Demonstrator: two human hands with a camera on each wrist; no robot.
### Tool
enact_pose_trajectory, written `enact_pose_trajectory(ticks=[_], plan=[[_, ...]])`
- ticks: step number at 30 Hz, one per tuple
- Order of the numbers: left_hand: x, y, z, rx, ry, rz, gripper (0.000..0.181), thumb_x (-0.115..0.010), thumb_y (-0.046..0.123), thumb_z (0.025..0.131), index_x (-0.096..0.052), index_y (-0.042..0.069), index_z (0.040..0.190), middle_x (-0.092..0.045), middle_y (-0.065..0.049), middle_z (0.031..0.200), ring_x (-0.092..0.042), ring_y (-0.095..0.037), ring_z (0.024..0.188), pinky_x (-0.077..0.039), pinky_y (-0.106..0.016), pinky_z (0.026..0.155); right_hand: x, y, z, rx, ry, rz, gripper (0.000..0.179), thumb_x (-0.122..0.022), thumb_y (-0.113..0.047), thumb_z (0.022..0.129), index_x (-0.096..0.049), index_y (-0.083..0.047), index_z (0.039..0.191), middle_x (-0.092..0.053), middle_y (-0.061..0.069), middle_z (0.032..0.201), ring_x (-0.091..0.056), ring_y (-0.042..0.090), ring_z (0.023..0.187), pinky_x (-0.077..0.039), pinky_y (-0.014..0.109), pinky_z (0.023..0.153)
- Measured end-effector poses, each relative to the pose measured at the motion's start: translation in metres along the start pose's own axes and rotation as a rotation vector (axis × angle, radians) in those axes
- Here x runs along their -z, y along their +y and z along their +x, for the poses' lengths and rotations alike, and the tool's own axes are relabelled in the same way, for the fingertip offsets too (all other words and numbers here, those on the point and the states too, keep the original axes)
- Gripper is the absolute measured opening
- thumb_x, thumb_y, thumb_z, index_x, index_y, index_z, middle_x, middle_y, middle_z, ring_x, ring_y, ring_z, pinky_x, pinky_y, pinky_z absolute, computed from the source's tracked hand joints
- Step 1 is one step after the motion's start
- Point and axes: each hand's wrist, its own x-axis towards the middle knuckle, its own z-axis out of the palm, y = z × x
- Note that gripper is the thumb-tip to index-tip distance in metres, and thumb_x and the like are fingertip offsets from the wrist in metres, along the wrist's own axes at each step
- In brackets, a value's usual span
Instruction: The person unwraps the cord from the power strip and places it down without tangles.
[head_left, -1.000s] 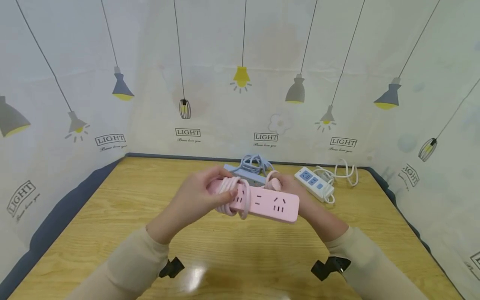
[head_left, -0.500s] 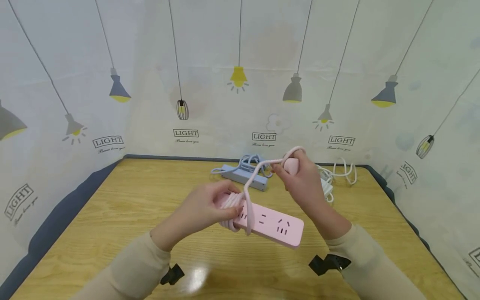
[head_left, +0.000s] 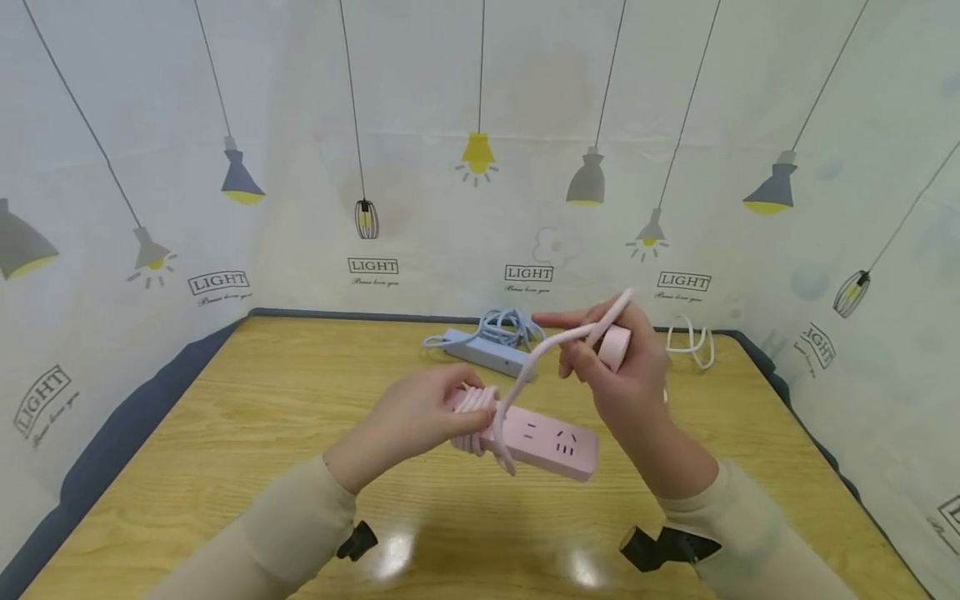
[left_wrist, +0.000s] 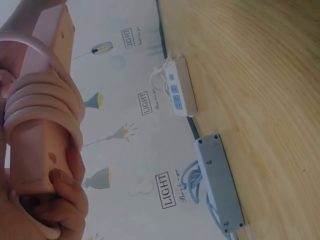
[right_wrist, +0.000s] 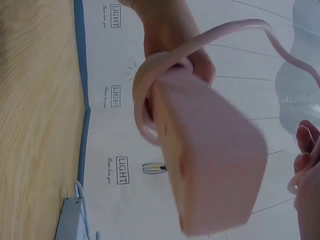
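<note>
My left hand (head_left: 412, 412) grips the near-left end of a pink power strip (head_left: 551, 440), held above the table with its sockets facing up. Several turns of its pink cord (left_wrist: 45, 102) are wound round that end. From the coil, a loose stretch of cord (head_left: 534, 360) arcs up to my right hand (head_left: 637, 379). That hand pinches the cord close to its pink plug (head_left: 615, 347), which lies against the palm. In the right wrist view, the free end of the pink strip (right_wrist: 215, 150) fills the middle, and only part of the right hand shows at the edge.
A blue power strip (head_left: 487, 354) with a bundled cord lies at the table's back edge. Right of it is a white power strip (left_wrist: 180, 87), mostly hidden behind my right hand in the head view. A patterned cloth (head_left: 420, 108) encloses the wooden table (head_left: 247, 400).
My right hand has pulled the plug and cord up and away to the right, lengthening the loose stretch. The left hand keeps its grip on the strip, shifting slightly right.
</note>
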Motion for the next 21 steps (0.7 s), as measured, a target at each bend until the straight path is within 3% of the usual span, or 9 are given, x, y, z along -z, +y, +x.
enact_pose_trajectory(ticks=[5, 10, 14, 17, 21], plan=[[-0.004, -0.001, 0.009, 0.056, 0.021, 0.038, 0.034, -0.070, 0.049, 0.083, -0.066, 0.023, 0.106, -0.059, 0.005, 0.076, -0.054, -0.016, 0.065, -0.044, -0.033, 0.054, -0.010, 0.004, -0.001, 0.023, -0.185, 0.220, 0.021, -0.060, 0.001, 0.093, -0.042, 0.012, 0.090, -0.071, 0.017, 0.094, -0.070, 0.025, 0.074, -0.047, 0.026, 0.048], [-0.005, -0.005, 0.022, 0.069, 0.080, 0.057, 0.039, -0.068, 0.053, 0.084, -0.067, 0.023, 0.108, -0.059, 0.005, 0.077, -0.052, -0.016, 0.064, -0.042, -0.033, 0.054, -0.015, 0.011, -0.009, -0.084, -0.357, 0.350, 0.024, -0.062, -0.014, 0.097, -0.047, 0.004, 0.098, -0.073, 0.011, 0.095, -0.071, 0.024, 0.084, -0.056, 0.029, 0.058], [-0.003, -0.006, 0.031, 0.083, 0.117, 0.067, 0.044, -0.066, 0.056, 0.085, -0.067, 0.020, 0.110, -0.061, 0.005, 0.083, -0.054, -0.016, 0.069, -0.044, -0.033, 0.055, -0.020, 0.018, -0.016, -0.223, -0.556, 0.482, 0.028, -0.059, -0.016, 0.099, -0.046, 0.007, 0.109, -0.067, 0.030, 0.088, -0.071, 0.026, 0.087, -0.058, 0.041, 0.067], [0.001, -0.007, 0.036, 0.117, 0.138, 0.034, 0.048, -0.064, 0.058, 0.086, -0.065, 0.018, 0.113, -0.063, 0.002, 0.087, -0.056, -0.017, 0.070, -0.045, -0.033, 0.056, -0.021, 0.021, -0.022, -0.353, -0.663, 0.465, 0.033, -0.057, -0.013, 0.100, -0.040, 0.015, 0.107, -0.059, 0.041, 0.083, -0.071, 0.027, 0.085, -0.057, 0.044, 0.065], [0.009, -0.010, 0.037, 0.157, 0.191, -0.059, 0.049, -0.063, 0.059, 0.086, -0.063, 0.019, 0.114, -0.064, 0.000, 0.091, -0.057, -0.020, 0.071, -0.046, -0.036, 0.056, -0.019, 0.022, -0.029, -0.519, -0.695, 0.271, 0.023, -0.058, -0.002, 0.095, -0.044, 0.015, 0.101, -0.063, 0.031, 0.079, -0.070, 0.022, 0.075, -0.057, 0.045, 0.060]])
